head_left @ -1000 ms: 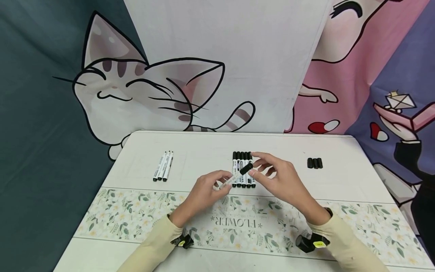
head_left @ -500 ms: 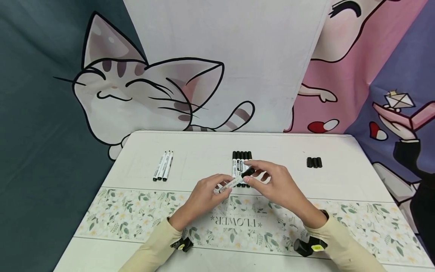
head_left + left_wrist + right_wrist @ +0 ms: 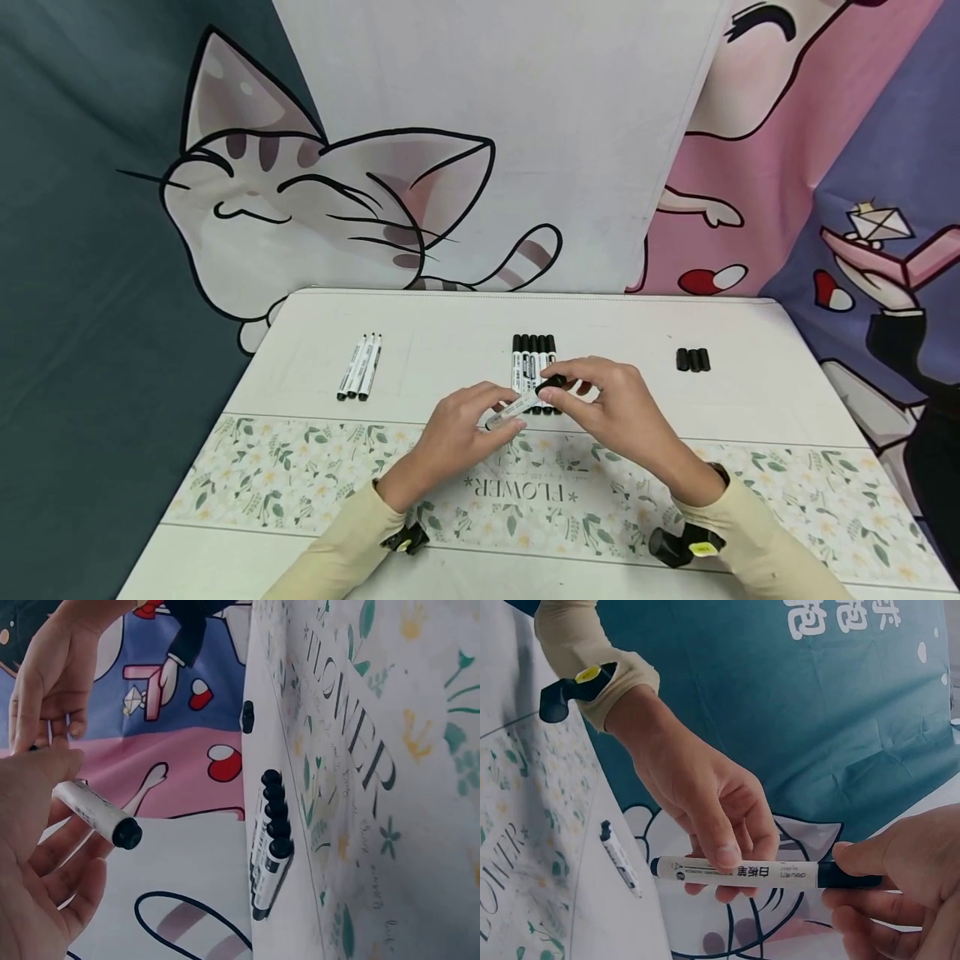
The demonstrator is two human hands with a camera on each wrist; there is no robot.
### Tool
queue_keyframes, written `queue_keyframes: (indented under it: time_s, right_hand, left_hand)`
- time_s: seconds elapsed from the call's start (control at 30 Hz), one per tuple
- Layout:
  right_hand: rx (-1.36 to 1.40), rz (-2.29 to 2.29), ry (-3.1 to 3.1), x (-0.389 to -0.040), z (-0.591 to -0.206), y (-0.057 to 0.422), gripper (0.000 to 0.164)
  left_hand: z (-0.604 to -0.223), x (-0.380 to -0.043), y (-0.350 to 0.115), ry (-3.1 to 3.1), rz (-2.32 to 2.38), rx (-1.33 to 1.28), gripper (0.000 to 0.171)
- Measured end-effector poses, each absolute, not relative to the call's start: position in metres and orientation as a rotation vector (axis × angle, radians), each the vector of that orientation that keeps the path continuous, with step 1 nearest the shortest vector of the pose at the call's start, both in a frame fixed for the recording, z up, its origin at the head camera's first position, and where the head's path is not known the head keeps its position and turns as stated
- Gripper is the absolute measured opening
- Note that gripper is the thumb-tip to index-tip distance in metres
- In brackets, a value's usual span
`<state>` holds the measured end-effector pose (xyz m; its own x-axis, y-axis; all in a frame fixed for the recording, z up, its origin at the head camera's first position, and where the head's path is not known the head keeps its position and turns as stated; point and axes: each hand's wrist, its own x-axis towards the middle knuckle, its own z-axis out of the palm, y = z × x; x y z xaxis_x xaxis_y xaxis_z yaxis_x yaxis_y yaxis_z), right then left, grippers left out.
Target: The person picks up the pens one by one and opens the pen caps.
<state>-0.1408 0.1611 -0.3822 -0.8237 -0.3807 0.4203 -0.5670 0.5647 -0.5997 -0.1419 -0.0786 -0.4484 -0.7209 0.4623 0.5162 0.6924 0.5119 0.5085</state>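
Observation:
A white whiteboard marker with a black cap is held between both hands above the table. My left hand pinches its white barrel between thumb and fingers, near the plain end. My right hand pinches the cap, which sits on the barrel. In the head view the marker slants, cap end up and to the right. Just behind it lies a row of several capped markers, side by side and partly hidden by the hands.
Three uncapped markers, tips pointing away, lie on the left of the white table. Three loose black caps stand together at the right. A flower-printed strip crosses the table's front, and printed cloths hang behind.
The marker and my right hand have come slightly lower and closer to the body, and the marker lies at a flatter slant. Both hands keep their hold; the things on the table stay put.

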Motion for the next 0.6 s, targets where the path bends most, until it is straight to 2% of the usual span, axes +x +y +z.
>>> queue_keyframes:
  time_s: [0.43, 0.6]
  right_hand:
    - [0.924, 1.118, -2.382, -0.144, -0.386, 0.160, 0.022]
    - [0.939, 1.128, -2.373, -0.145, -0.390, 0.159, 0.019]
  left_hand:
    - [-0.445, -0.143, -0.076, -2.364, -1.157, -0.947, 0.023]
    - [-0.448, -0.144, -0.077, -2.381, -1.200, -0.960, 0.028]
